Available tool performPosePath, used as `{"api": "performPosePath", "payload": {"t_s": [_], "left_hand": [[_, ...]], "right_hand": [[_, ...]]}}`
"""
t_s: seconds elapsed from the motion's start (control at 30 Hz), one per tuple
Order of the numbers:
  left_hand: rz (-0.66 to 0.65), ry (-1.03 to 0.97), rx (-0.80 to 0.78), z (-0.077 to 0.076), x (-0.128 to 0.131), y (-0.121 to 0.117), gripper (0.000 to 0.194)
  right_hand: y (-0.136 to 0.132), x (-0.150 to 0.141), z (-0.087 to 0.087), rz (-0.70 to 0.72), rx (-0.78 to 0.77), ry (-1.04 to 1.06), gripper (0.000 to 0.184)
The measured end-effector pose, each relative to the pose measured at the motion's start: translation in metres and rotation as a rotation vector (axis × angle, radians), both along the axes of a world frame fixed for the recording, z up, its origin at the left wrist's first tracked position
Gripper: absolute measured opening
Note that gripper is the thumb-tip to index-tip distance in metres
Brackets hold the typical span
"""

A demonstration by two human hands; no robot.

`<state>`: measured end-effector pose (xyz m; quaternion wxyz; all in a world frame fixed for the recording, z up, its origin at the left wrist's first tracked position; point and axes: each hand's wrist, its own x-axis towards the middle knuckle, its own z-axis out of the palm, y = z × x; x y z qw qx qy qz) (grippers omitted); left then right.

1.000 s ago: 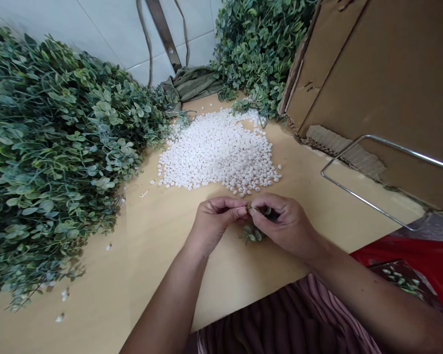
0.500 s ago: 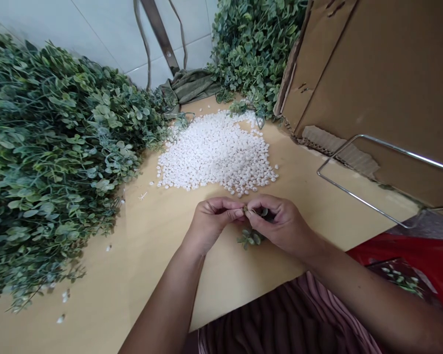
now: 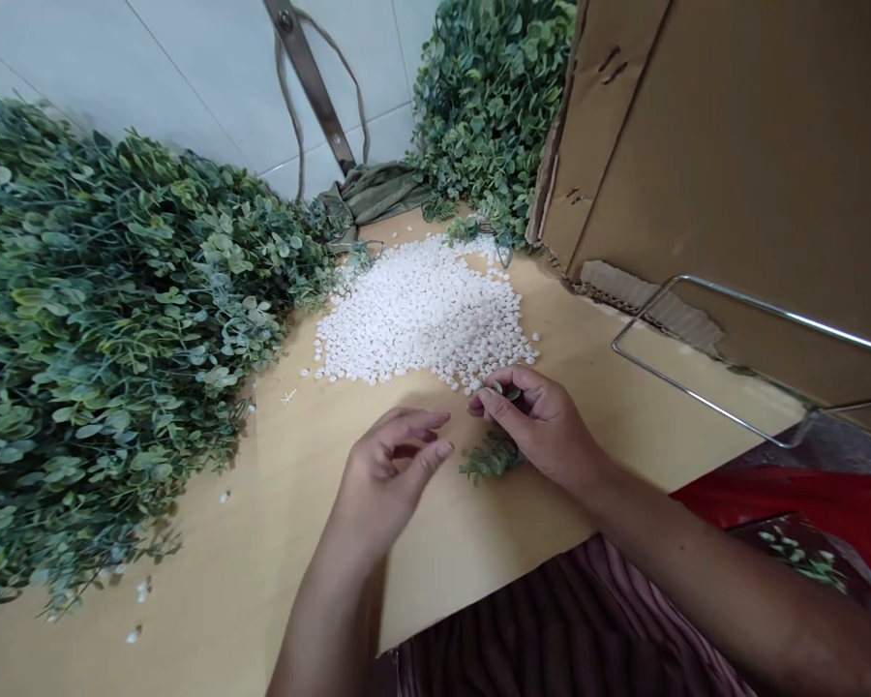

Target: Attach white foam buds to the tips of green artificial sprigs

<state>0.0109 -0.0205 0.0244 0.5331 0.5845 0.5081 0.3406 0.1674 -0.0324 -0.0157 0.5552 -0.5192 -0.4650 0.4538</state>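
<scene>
My right hand point(image 3: 537, 426) pinches a small green plastic leaf sprig point(image 3: 490, 455), whose leaves hang below the fingers onto the wooden table point(image 3: 276, 523). My left hand point(image 3: 388, 474) hovers just left of it, fingers loosely curled and apart, holding nothing that I can see. A heap of small white plastic pieces point(image 3: 425, 315) lies on the table just beyond both hands.
A large pile of green artificial foliage point(image 3: 108, 339) fills the left side. More foliage point(image 3: 486, 106) stands at the back. A big cardboard box point(image 3: 733, 165) rises on the right, with a metal wire frame point(image 3: 697, 387) before it. A red bag point(image 3: 813, 513) sits at the lower right.
My left hand has let go of the sprig and drawn back down and left. My right hand keeps the sprig and has shifted slightly toward the white heap.
</scene>
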Motion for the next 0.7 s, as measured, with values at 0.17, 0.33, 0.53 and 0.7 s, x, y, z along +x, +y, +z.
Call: {"api": "performPosePath", "payload": {"t_s": [0.17,0.33,0.53,0.7], "left_hand": [[-0.109,0.137,0.059,-0.019,0.002,-0.027,0.024],[0.036,0.003,-0.046,-0.025,0.000,-0.023,0.019],[-0.036,-0.105,-0.037,-0.013,0.002,-0.025,0.014],[0.019,-0.075,-0.007,-0.009,0.007,-0.027,0.011]], "right_hand": [[-0.004,0.000,0.000,-0.078,0.015,0.007,0.023],[-0.028,0.039,0.026,0.529,0.103,0.120,0.034],[-0.029,0.047,0.031,0.252,0.033,0.025,0.026],[-0.029,0.013,0.011,0.349,0.143,-0.372,0.033]]}}
